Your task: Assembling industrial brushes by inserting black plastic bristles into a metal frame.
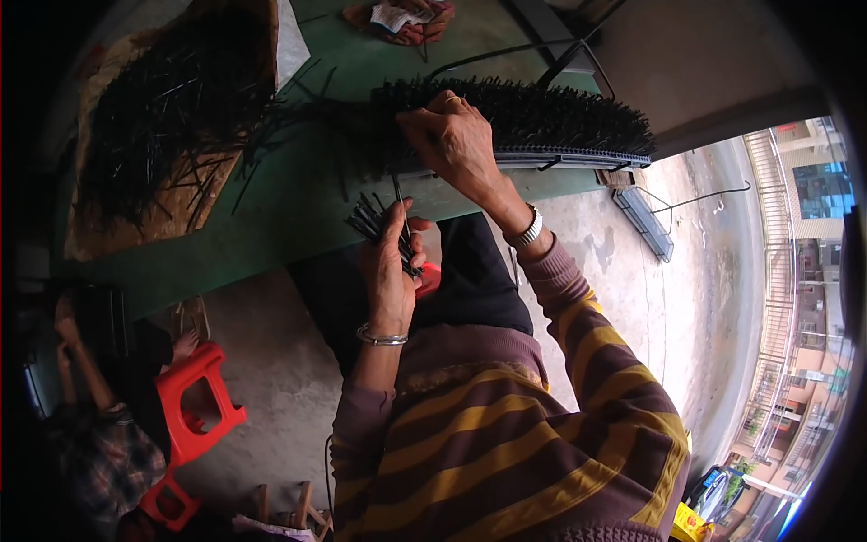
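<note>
My left hand [390, 262] is closed round a small bundle of thin black strips [363, 217], whose ends fan out above the fingers, just off the table's near edge. Over the left end of a long rack, my right hand [456, 140] is bent with fingertips pinched together; what they grip, if anything, is hidden behind the hand. Dense black bristle-like pieces [578, 117] stand in rows along the rack's grey rail [569, 163]. On brown sheeting [90, 237] at the left lies a large loose heap of black strips [172, 108].
The green table [312, 221] carries all this, with a crumpled bag [402, 20] at its far side. A grey bar with a wire hook [646, 226] juts out beyond the right end. At lower left, a co-worker's arms [90, 370] show near a red stool [208, 397].
</note>
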`<state>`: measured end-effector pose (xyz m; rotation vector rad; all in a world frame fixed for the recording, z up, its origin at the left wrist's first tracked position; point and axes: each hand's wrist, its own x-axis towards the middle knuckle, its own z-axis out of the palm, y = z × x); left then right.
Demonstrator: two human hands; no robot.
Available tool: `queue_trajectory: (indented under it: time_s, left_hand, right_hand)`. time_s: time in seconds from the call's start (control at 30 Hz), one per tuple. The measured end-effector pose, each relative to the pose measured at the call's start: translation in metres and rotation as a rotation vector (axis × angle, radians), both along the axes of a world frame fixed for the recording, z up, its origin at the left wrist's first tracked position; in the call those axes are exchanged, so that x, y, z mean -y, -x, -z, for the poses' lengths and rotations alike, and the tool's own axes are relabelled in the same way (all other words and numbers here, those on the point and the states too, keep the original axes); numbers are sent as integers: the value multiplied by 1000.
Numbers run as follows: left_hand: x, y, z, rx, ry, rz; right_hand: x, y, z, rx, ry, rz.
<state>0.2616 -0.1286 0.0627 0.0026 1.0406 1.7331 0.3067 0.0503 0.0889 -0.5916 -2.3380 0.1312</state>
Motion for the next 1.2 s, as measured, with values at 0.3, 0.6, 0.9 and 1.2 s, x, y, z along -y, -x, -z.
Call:
queue_trajectory:
  time_s: [0.3, 0.6, 0.9, 1.2]
  left_hand:
    - [-1, 2, 4, 25, -10, -14]
    - [-2, -2, 6, -78, -15, -1]
    - [-3, -2, -3, -137, -24, 73]
    - [-7, -4, 1, -168, -11, 52]
  right_hand:
    - [14, -7, -7, -72, 189, 23]
    - [26, -33, -8, 44, 1184, -348]
    - [18, -38, -13, -30, 1453, -355]
    - [10, -39, -28, 62, 1448, -371]
